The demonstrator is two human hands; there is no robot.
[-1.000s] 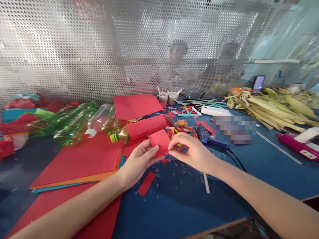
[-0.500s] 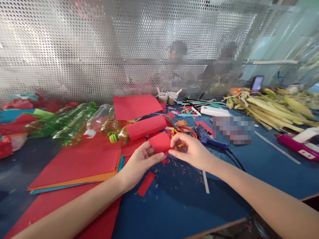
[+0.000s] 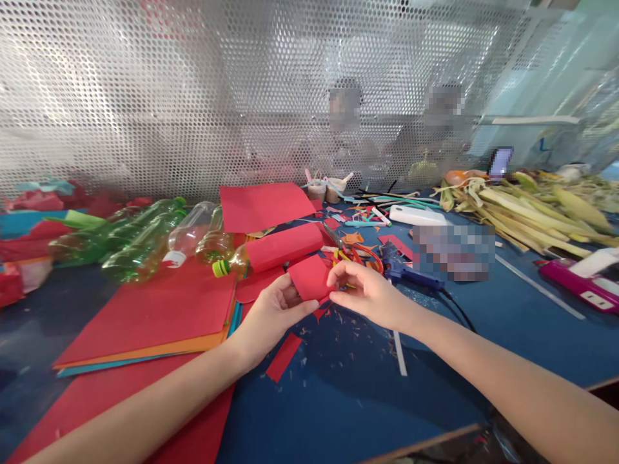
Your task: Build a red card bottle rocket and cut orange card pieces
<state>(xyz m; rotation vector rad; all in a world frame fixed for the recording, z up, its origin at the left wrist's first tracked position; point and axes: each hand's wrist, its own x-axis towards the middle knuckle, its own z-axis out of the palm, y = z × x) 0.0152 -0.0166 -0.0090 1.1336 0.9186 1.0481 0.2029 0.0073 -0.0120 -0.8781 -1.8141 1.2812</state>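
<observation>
A small piece of red paper (image 3: pixel 309 277) is held up over the table between my two hands. My left hand (image 3: pixel 278 306) grips its left and lower edge, thumb in front and fingers behind. At the paper's right edge, my right hand (image 3: pixel 367 293) pinches it with thumb and fingertips. Just behind lies a bottle wrapped in red paper (image 3: pixel 285 247), its yellow-green cap (image 3: pixel 221 268) pointing left. Scissors with orange handles (image 3: pixel 370 254) lie partly hidden behind my right hand. A red paper strip (image 3: pixel 284 357) rests on the table below my hands.
Green and clear plastic bottles (image 3: pixel 145 248) lie at left behind stacked red sheets (image 3: pixel 159 309). A blue glue gun (image 3: pixel 413 274) with a cord lies right of my hands. Farther right are dried husks (image 3: pixel 536 209) and a magenta power strip (image 3: pixel 580 283). Paper scraps litter the middle.
The red paper has turned slightly in my hands, showing more of its face. My right fingers have shifted a little along its right edge. Everything else stays put.
</observation>
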